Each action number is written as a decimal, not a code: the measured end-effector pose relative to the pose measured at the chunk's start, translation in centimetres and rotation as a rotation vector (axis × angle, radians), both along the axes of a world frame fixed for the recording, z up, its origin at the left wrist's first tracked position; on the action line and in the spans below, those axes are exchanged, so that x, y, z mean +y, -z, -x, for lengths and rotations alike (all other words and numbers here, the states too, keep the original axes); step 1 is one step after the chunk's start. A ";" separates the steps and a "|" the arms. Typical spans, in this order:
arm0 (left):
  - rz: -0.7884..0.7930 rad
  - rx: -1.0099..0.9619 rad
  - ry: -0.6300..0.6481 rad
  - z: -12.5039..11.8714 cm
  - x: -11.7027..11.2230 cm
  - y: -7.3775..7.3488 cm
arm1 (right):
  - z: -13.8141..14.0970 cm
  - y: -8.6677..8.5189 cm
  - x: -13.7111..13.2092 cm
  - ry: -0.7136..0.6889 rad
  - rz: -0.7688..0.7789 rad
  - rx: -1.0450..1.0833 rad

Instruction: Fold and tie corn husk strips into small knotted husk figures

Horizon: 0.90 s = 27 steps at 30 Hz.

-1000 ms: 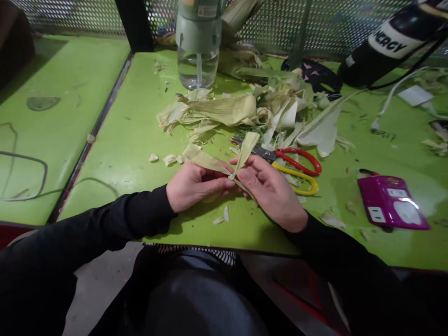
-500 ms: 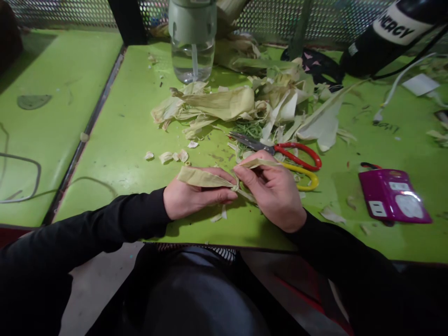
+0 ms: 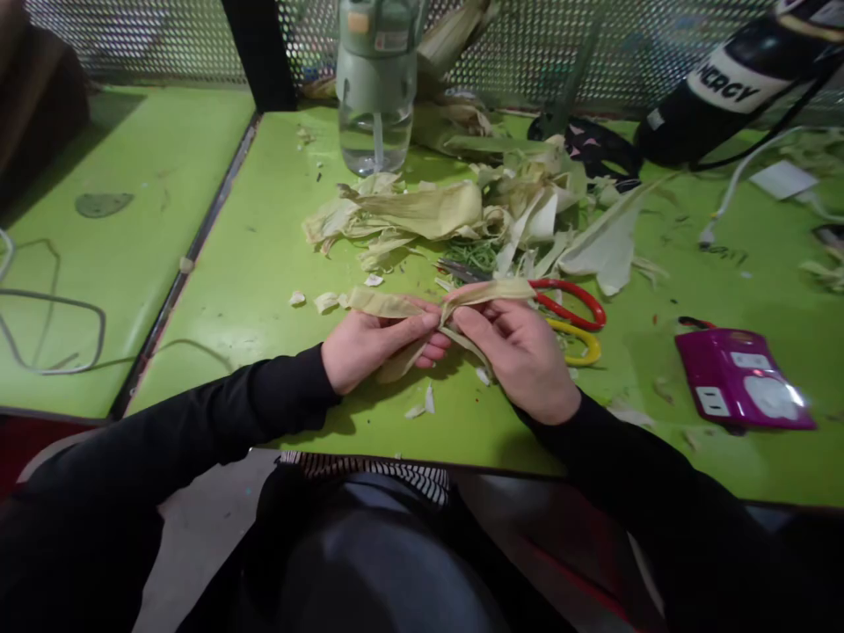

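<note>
My left hand (image 3: 382, 341) and my right hand (image 3: 518, 347) meet over the near part of the green table, both pinching pale corn husk strips (image 3: 498, 290) where they cross. One strip end lies over the left hand, another over the right, and further ends hang below the fingers. The fingertips partly hide the crossing. Just behind the right hand lie scissors (image 3: 571, 299) with one red and one yellow handle, their blades partly covered. Beyond them is a loose heap of corn husks (image 3: 422, 211) with green shreds (image 3: 471, 255) at its near side.
A pale green water bottle (image 3: 375, 105) stands behind the heap. At the right are a purple case (image 3: 745, 378), a white cable (image 3: 731, 189) and a leaning black bottle (image 3: 718, 88). Small husk scraps (image 3: 422, 404) lie near the table's front edge. Mesh panels border the back.
My left hand has turned and its fingers now pinch closer to the crossing. The strip over the right hand is spread more openly, and a strip end now hangs below the left hand. The view shifted slightly.
</note>
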<state>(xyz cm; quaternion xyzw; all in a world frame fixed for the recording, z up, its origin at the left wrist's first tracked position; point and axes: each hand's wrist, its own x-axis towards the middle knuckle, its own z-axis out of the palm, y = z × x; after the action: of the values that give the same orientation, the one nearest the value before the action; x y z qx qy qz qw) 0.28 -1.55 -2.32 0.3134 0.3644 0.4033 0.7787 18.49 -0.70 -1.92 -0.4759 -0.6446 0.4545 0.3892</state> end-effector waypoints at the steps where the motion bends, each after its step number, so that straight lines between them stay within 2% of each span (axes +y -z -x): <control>1: 0.017 -0.001 -0.003 0.0 0.0 0.0 | 0.0 -0.2 -0.1 -0.002 -0.031 -0.011; 9: -0.013 0.025 0.052 0.1 0.0 -0.1 | 0.4 -0.6 -0.5 -0.074 -0.178 -0.060; 12: -0.042 0.054 0.072 0.1 -0.2 -0.3 | 0.2 -0.3 -0.4 -0.030 -0.172 -0.103; 15: 0.028 0.043 0.052 0.1 -0.2 -0.5 | -0.3 0.1 0.1 0.043 -0.176 -0.147; 16: 0.073 0.025 0.022 0.0 -0.1 -0.6 | -0.5 0.1 0.3 0.096 -0.250 -0.149; 18: 0.154 -0.026 -0.054 -0.1 0.2 -0.5 | -0.8 0.0 0.4 0.168 -0.520 -0.186; 19: 0.178 -0.051 -0.087 -0.1 0.3 -0.5 | -0.8 -0.1 0.4 0.141 -0.671 -0.245; 20: 0.190 -0.074 -0.110 -0.1 0.4 -0.4 | -0.8 -0.2 0.3 0.046 -0.802 -0.341; 22: 0.195 -0.108 -0.123 -0.2 0.6 -0.1 | -0.6 -0.2 -0.1 -0.216 -0.963 -0.570; 23: 0.197 -0.119 -0.118 -0.2 0.6 0.0 | -0.5 -0.2 -0.3 -0.286 -1.032 -0.660; 24: 0.201 -0.128 -0.109 -0.1 0.6 0.0 | -0.3 -0.1 -0.5 -0.309 -1.091 -0.726; 27: 0.206 -0.135 -0.096 0.0 0.5 0.1 | -0.1 0.1 -0.8 -0.254 -1.209 -0.808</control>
<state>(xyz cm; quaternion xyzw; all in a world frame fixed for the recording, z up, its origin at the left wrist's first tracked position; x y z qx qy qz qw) 0.33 -1.04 -2.39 0.1862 0.3654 0.4208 0.8091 18.59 -1.51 -2.02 -0.2304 -0.9257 -0.1494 0.2600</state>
